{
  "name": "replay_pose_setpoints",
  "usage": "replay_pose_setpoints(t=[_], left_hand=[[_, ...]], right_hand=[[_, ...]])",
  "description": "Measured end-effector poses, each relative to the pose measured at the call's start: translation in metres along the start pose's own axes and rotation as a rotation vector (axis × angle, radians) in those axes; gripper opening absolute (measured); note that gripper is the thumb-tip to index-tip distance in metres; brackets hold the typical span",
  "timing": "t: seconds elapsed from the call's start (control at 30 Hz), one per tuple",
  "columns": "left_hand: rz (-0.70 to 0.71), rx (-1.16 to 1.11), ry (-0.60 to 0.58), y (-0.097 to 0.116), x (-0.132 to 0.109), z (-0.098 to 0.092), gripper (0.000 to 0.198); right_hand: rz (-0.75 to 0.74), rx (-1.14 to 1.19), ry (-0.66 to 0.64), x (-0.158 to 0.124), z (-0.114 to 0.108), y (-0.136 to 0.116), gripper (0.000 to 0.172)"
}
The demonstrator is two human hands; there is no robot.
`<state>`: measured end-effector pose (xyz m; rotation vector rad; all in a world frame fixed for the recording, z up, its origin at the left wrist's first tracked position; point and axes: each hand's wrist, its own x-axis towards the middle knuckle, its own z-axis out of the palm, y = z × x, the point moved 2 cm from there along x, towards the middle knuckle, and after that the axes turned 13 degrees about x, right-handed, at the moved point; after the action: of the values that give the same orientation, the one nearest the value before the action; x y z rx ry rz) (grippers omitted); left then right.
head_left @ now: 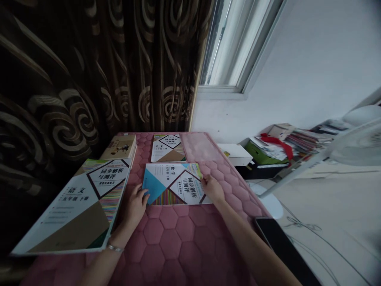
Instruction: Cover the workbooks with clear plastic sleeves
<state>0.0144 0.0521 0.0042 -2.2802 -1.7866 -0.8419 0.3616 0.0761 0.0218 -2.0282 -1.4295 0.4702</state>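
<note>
A workbook (174, 184) with a blue, white and brown-striped cover lies turned sideways on the pink quilted cover (190, 238). My right hand (212, 188) pinches its right edge, thumb on top. At its left edge, the curled fingers of my left hand (138, 202) hold the blue corner side; a bracelet circles that wrist. Just behind lies another workbook (168, 147) with a white and tan cover. To the left of my left arm is a stack of large workbooks (80, 206), white, brown and striped on top.
Behind the large stack sits a pile of tan-covered books (120, 147). A translucent sheet (198, 147) lies at the back right. Beyond the right edge are a white box (236, 154), a green folder (264, 153), piled papers, a white fan (357, 139) and a dark flat device (282, 250).
</note>
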Motion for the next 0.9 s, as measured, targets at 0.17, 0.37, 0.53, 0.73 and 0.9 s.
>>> replay_pose_setpoints(t=[0.17, 0.37, 0.53, 0.73, 0.9], left_hand=[[0.053, -0.108, -0.067, -0.008, -0.020, -0.012, 0.028], [-0.016, -0.137, -0.070, -0.020, -0.018, -0.012, 0.021], [-0.047, -0.183, -0.064, -0.017, -0.018, -0.007, 0.019], [-0.039, -0.117, -0.042, -0.017, -0.020, -0.006, 0.014], [0.031, 0.055, -0.067, 0.018, -0.022, -0.016, 0.019]], right_hand=[[-0.252, 0.143, -0.042, -0.017, -0.012, 0.016, 0.032], [-0.688, 0.182, -0.132, -0.052, -0.017, 0.042, 0.033], [-0.698, 0.123, -0.144, -0.050, -0.014, 0.045, 0.029], [-0.740, 0.063, -0.130, -0.047, -0.013, 0.046, 0.028], [-0.712, -0.047, -0.045, -0.062, -0.016, 0.027, 0.028]])
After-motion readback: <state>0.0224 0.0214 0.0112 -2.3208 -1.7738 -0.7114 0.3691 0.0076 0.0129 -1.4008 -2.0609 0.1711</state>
